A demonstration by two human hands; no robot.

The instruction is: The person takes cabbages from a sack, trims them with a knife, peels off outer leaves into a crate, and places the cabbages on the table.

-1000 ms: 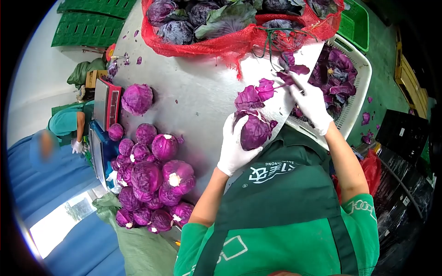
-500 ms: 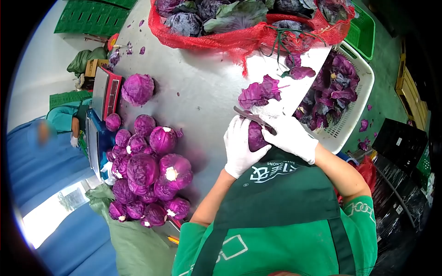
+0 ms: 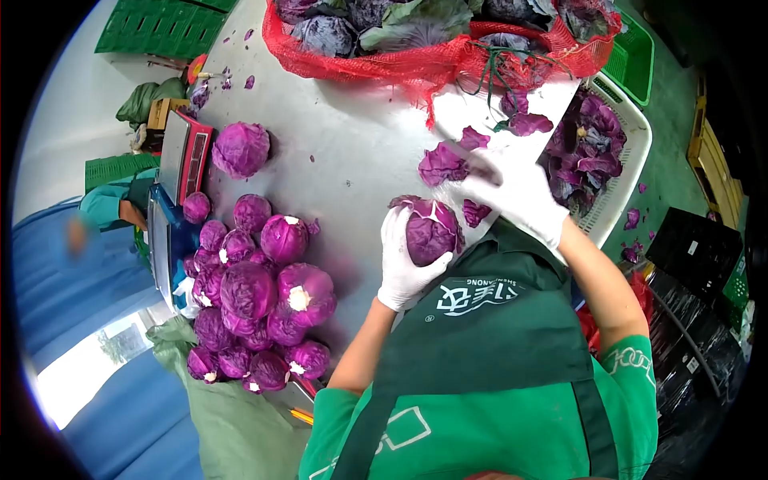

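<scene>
My left hand, in a white glove, is wrapped round a red cabbage and holds it above the steel table near my apron. To the right of it is my gloved right hand, smeared by motion. A blurred dark streak at its fingers looks like the knife. Loose purple leaves lie just beyond the cabbage, and a small leaf piece is between the hands.
A pile of red cabbages covers the table's left side, with a single cabbage beyond. A red mesh sack of cabbages lies at the back. A white crate of leaves stands right. Scales and a co-worker are left.
My right hand has moved up and away from the cabbage, taking the knife from it. The cabbage has shifted slightly left in my left hand, and a small leaf piece now shows beside it.
</scene>
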